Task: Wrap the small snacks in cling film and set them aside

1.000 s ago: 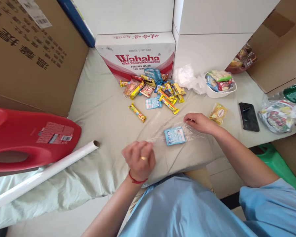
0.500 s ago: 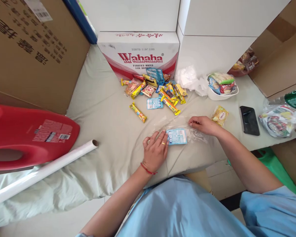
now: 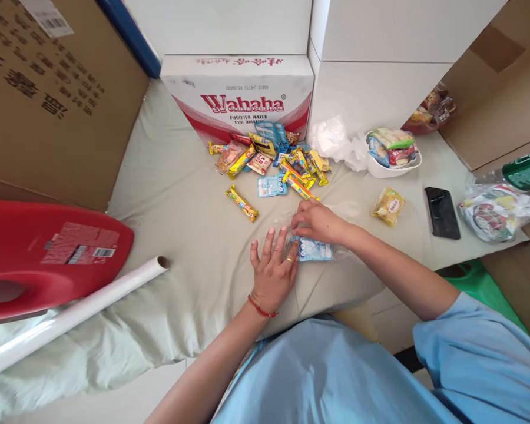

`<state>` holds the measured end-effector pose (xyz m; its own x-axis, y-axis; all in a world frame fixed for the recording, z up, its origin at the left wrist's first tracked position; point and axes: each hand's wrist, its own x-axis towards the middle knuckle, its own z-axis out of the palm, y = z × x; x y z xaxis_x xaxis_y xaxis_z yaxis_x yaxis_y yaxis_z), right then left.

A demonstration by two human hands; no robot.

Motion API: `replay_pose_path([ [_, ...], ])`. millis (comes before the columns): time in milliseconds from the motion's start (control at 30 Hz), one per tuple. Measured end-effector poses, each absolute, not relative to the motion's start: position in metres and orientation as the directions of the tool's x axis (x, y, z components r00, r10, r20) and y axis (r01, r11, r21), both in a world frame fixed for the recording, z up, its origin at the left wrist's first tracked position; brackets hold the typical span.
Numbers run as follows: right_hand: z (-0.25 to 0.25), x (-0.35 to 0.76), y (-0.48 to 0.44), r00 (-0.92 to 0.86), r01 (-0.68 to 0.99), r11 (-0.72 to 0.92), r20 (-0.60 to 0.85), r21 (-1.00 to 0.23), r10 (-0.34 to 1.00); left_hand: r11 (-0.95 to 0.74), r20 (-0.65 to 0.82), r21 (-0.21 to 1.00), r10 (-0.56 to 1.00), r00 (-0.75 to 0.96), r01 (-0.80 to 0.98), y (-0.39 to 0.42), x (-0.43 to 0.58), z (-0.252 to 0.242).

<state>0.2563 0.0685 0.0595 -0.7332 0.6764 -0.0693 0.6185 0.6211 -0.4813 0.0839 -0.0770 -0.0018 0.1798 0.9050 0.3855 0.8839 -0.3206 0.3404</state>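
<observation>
A light-blue flat packet (image 3: 316,250) lies on the pale cloth with thin clear plastic (image 3: 345,253) about it. My left hand (image 3: 274,268) rests palm down at the packet's left end, fingers spread, its thumb side by the packet. Over the packet's upper left corner, my right hand (image 3: 315,222) has its fingers curled together on the clear plastic; its fingertips are partly hidden. Just beyond it is a pile of small snacks, including a yellow-wrapped bar (image 3: 298,185) and a second blue packet (image 3: 272,185). Another yellow bar (image 3: 241,204) lies apart, further left.
Behind the snacks stands a Wahaha carton (image 3: 242,88). To the right are a white tub (image 3: 395,171) of packets, a yellow snack (image 3: 388,206), a phone (image 3: 442,212) and a bagged item (image 3: 490,215). A red container (image 3: 83,253) and white roll (image 3: 115,288) lie left.
My right hand has moved left from the plastic's right side to the packet's upper left corner. My left hand's fingers have lifted and spread. The view has shifted slightly.
</observation>
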Motion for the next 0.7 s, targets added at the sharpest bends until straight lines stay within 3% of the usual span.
replay_pose_path([
  [300,0.046,0.244,0.071,-0.672,0.723,0.606,-0.132,-0.332,0.729,-0.391,0.425,0.295,0.871,0.247,0.872,-0.075,0.085,0.003],
  [433,0.072,0.262,0.049,-0.582,0.753,0.581,0.097,-0.308,0.807,-0.361,0.373,0.369,0.901,0.219,0.857,-0.074,0.084,0.005],
  [533,0.088,0.283,0.013,-0.497,0.750,0.553,0.242,-0.363,0.833,-0.322,0.330,0.410,0.925,0.191,0.853,-0.073,0.084,0.006],
  [633,0.075,0.305,-0.032,-0.504,0.738,0.543,0.208,-0.400,0.838,-0.291,0.304,0.432,0.938,0.166,0.854,-0.073,0.083,0.006],
  [700,0.052,0.323,-0.056,-0.488,0.792,0.504,0.140,-0.345,0.862,-0.269,0.279,0.435,0.948,0.155,0.859,-0.072,0.083,0.006],
])
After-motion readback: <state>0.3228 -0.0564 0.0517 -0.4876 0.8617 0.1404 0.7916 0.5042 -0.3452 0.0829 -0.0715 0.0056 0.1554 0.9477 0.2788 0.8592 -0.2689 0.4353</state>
